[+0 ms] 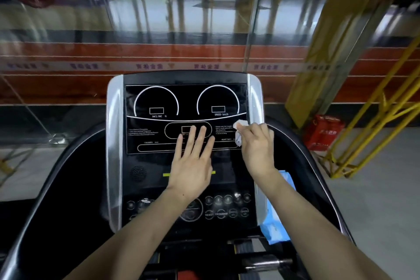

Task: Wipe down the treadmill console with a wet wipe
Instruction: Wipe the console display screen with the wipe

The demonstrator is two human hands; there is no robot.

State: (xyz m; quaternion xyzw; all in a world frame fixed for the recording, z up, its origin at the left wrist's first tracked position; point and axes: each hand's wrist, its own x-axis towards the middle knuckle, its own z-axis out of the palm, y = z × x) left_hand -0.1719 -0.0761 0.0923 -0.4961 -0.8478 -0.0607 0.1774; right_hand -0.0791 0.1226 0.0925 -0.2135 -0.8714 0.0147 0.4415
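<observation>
- Right hand pinches a crumpled white wet wipe, fingers closed round it, wipe pressed at the R edge of the black display panel, roughly 3 o'clock on the panel.
- Key relation: nearly all the unwiped-looking panel lies toward 9 o'clock from the wipe; panel's long axis runs 9–3, so the next stroke is prob. a sweep leftward.
- Left hand lies flat, fingers spread wide, holding nothing, at panel's lower centre, approx. 6 o'clock, directly in that sweep path; prob. needs to lift or shift.
- Right hand nearer the wipe work; left only braces, I judge.
- Button rows sit below, at 6 o'clock, partly behind both forearms.
- Blue wipe pack at 4 o'clock, partly covered by right arm.
- Hard to read: small panel text is blurred; can't tell which areas are wet.
</observation>
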